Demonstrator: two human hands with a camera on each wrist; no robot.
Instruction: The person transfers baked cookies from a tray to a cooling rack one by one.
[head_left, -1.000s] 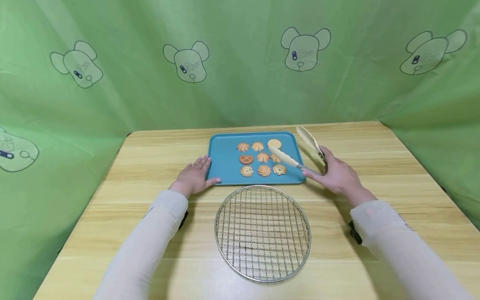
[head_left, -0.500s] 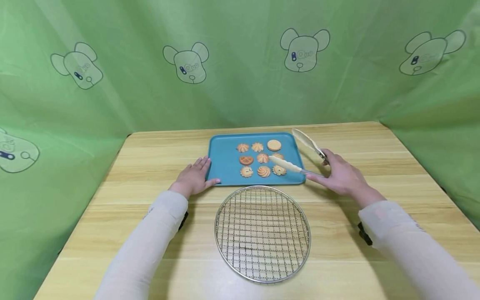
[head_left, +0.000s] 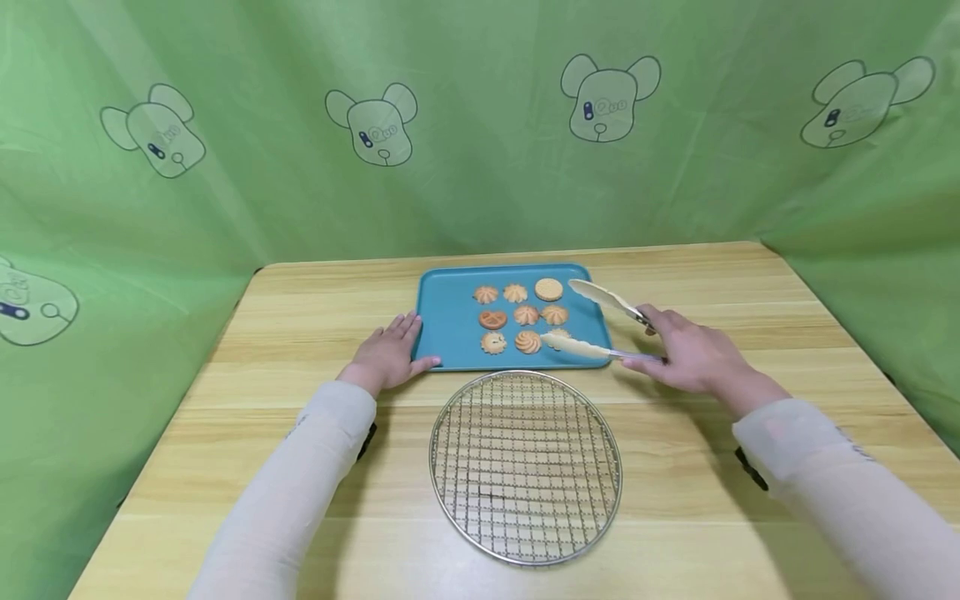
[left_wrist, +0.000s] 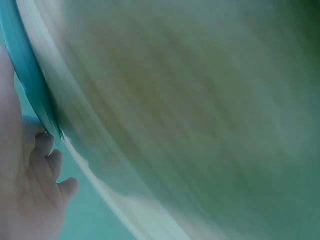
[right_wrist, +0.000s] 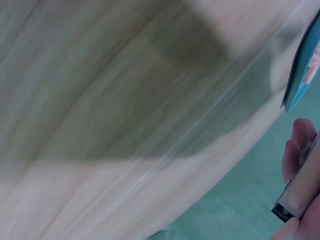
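1. Head view: the right hand (head_left: 693, 354) gripped the tongs (head_left: 583, 346) with its fingers curled round the handles, the two arms of the tongs spread well apart.
2. Both cream tips hung over the right side of a blue tray (head_left: 446, 325): the farther one just right of a round cookie (head_left: 549, 289), the nearer one across the scalloped cookie (head_left: 558, 332) at the near right, partly hiding it. I could not tell whether tip and cookie touched.
3. Nine cookies stood in three rows of three on the tray – among them a pretzel-shaped cookie (head_left: 492, 319) and a swirled cookie (head_left: 528, 342) – leaving its left part bare.
4. At the tray's left edge lay the left hand (head_left: 386, 354), fingers straight and touching the rim, thumb on the near left corner.
5. A round wire rack (head_left: 525, 469) lay flat on the wooden worktop (head_left: 675, 500), just in front of the tray.
6. Green cloth (head_left: 480, 200) printed with cartoon animal heads hung behind the worktop; pale sleeves (head_left: 300, 483) covered both forearms.
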